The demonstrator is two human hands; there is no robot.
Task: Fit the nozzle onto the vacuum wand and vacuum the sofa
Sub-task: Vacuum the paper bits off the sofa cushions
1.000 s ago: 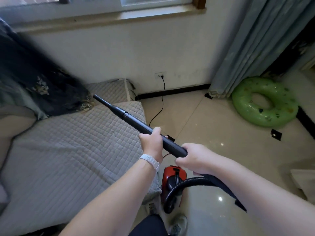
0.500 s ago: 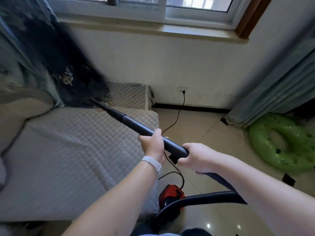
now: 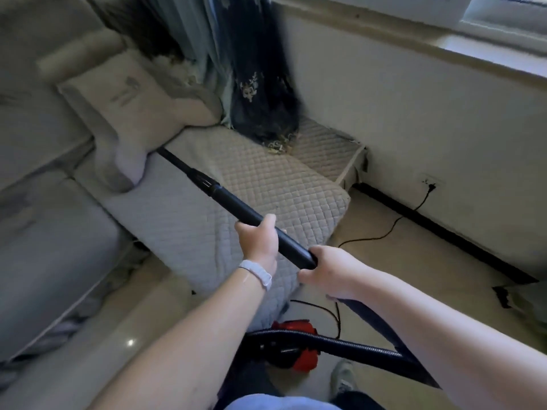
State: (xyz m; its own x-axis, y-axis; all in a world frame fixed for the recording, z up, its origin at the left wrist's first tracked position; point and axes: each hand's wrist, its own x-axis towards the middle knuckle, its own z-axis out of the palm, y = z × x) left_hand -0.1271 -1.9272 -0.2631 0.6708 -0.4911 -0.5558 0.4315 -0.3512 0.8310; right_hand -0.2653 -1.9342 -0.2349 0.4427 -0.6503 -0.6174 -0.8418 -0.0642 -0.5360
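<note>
over the sofa (image 3: 177, 220), both hands grip wand (image 3: 236, 207), l hand (image 3: 259, 242) ahead of r hand (image 3: 330, 272).

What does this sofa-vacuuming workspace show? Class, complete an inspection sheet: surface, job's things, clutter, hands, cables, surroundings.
Surface: sofa seat under a grey quilted cover.
Job's things: black wand with nozzle fitted, its tip at the cushion's edge; red vacuum body on the floor, ribbed hose running across it.
Clutter: pale cushion on the seat; dark embroidered cloth hanging onto the far end.
Hands: left hand grips the wand mid-length; right hand grips its rear end.
Cables: black cord runs over the floor to the wall socket.
Surroundings: tiled floor, white wall, window sill.
</note>
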